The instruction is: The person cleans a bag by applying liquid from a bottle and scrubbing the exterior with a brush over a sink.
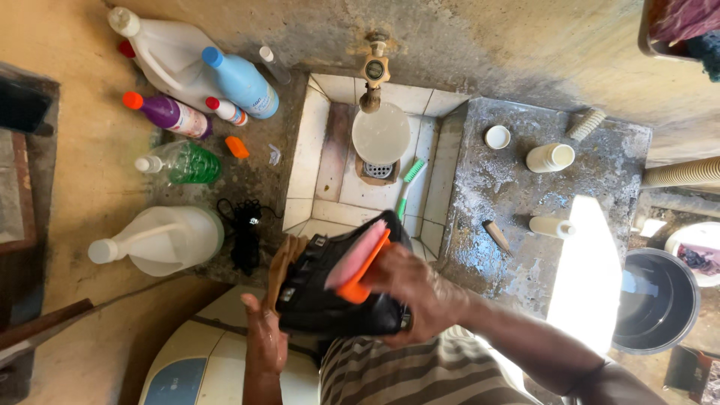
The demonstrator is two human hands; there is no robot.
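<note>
Over the near edge of the tiled wash basin, I am holding a black shoe, my left hand cupped under its heel end. My right hand is closed around an orange-handled scrub brush, pressing its bristles against the shoe. No suds are showing, so I judge the scrubbing barely begun. A green toothbrush is lying in the basin below the tap.
</note>
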